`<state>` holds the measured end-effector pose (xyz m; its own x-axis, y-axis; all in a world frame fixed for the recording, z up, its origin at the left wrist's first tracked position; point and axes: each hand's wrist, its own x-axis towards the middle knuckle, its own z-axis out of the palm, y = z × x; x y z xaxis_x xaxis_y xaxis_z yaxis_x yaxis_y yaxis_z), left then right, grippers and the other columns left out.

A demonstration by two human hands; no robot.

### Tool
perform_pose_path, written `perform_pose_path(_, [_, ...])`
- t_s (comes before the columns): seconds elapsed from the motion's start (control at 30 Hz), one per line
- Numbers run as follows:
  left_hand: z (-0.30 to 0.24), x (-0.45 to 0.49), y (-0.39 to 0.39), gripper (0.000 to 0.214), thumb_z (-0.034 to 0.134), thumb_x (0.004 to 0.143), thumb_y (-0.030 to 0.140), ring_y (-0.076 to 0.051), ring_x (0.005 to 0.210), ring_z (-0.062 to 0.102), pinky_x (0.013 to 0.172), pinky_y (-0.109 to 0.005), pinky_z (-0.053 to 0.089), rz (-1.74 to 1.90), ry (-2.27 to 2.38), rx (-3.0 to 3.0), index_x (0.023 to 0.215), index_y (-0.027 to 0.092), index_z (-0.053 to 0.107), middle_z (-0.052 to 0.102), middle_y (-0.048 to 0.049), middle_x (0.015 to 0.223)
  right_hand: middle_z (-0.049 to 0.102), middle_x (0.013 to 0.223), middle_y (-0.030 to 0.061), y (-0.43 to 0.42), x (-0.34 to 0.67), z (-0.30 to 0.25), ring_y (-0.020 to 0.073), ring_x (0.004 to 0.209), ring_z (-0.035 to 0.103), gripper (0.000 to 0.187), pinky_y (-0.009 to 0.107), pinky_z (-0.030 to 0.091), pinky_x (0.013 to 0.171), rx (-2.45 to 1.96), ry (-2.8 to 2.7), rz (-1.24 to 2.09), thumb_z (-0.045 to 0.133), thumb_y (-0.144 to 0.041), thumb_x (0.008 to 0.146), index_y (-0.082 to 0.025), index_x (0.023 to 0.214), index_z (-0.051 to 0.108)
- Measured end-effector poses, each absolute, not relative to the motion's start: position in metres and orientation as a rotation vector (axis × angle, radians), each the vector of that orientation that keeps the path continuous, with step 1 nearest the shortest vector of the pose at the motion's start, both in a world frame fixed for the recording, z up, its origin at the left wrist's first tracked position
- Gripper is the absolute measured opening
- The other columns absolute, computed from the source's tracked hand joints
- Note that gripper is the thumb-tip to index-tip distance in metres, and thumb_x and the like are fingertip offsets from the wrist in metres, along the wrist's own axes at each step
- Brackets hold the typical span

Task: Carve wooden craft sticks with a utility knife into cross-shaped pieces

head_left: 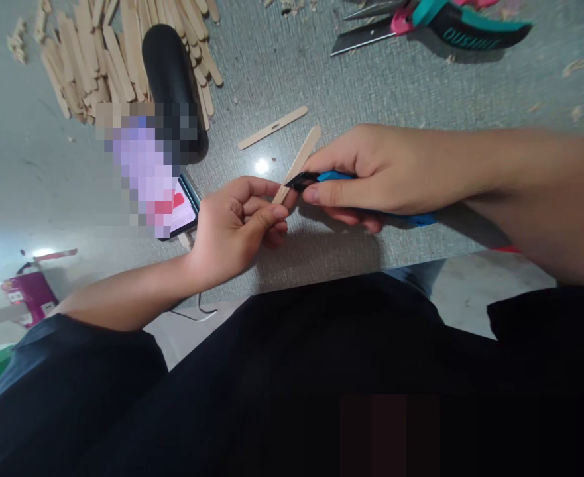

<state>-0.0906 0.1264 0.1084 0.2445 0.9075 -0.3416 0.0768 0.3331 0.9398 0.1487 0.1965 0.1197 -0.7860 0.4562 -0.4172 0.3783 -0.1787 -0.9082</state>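
Note:
My left hand pinches the lower end of a flat wooden stick, which slants up to the right above the grey table. My right hand is wrapped round a blue-handled cutting tool. Its black head touches the stick close to my left fingertips. The blue handle's far end pokes out under my right palm.
A heap of wooden sticks lies at the back left around a black object. One slotted stick lies alone mid-table. Teal and pink pliers rest at the back right. A phone sits left of my hand.

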Motion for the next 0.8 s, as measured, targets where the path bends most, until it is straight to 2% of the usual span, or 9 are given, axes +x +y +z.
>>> perform_pose_path(0.13, [0.108,-0.091,0.126,0.033,0.096,0.094,0.046,-0.014,0.056,0.077,0.055,-0.022,0.066,0.761,1.179,1.082,0.098,0.019,0.077,0.082,0.0005,0.071,0.062,0.059,-0.0122,0.200,0.157,0.120,0.0010,0.044,0.056,0.019,0.012,0.040,0.044,-0.958,-2.014,2.271,0.062,-0.028,0.118,-0.017,0.120,0.077])
perform_pose_path(0.27, [0.110,-0.090,0.127,0.033,0.097,0.093,0.045,-0.014,0.058,0.077,0.057,-0.024,0.068,0.763,1.213,1.070,0.094,0.019,0.077,0.081,-0.0010,0.071,0.061,0.061,-0.0116,0.200,0.159,0.127,0.0010,0.047,0.055,0.016,0.015,0.040,0.048,-1.020,-2.034,2.265,0.069,-0.029,0.115,-0.019,0.119,0.080])
perform_pose_path(0.47, [0.110,-0.088,0.126,0.035,0.096,0.094,0.048,-0.013,0.059,0.077,0.059,-0.023,0.068,0.777,1.229,1.066,0.093,0.019,0.075,0.081,-0.0014,0.073,0.064,0.064,-0.0075,0.196,0.152,0.138,0.0079,0.048,0.059,0.019,0.022,0.043,0.047,-1.212,-2.013,2.015,0.059,-0.026,0.118,-0.021,0.123,0.077])
perform_pose_path(0.57, [0.110,-0.088,0.127,0.037,0.095,0.095,0.050,-0.014,0.059,0.077,0.059,-0.023,0.068,0.771,1.244,1.083,0.092,0.019,0.074,0.081,-0.0012,0.072,0.064,0.062,-0.0065,0.193,0.149,0.136,0.0098,0.047,0.060,0.020,0.024,0.044,0.047,-1.223,-2.078,1.877,0.057,-0.026,0.117,-0.020,0.113,0.075])
perform_pose_path(0.67, [0.111,-0.088,0.127,0.037,0.094,0.096,0.050,-0.013,0.058,0.076,0.057,-0.022,0.067,0.775,1.253,1.093,0.092,0.019,0.074,0.081,-0.0010,0.072,0.064,0.059,-0.0070,0.190,0.146,0.132,0.0077,0.047,0.059,0.022,0.022,0.043,0.047,-1.140,-2.158,1.827,0.058,-0.023,0.116,-0.020,0.098,0.071])
perform_pose_path(0.8, [0.111,-0.087,0.127,0.032,0.093,0.098,0.043,-0.011,0.056,0.075,0.055,-0.020,0.065,0.778,1.260,1.103,0.091,0.019,0.074,0.081,-0.0006,0.070,0.065,0.061,-0.0078,0.185,0.141,0.131,0.0065,0.045,0.059,0.023,0.021,0.043,0.046,-1.199,-2.100,1.826,0.058,-0.018,0.115,-0.021,0.094,0.068])
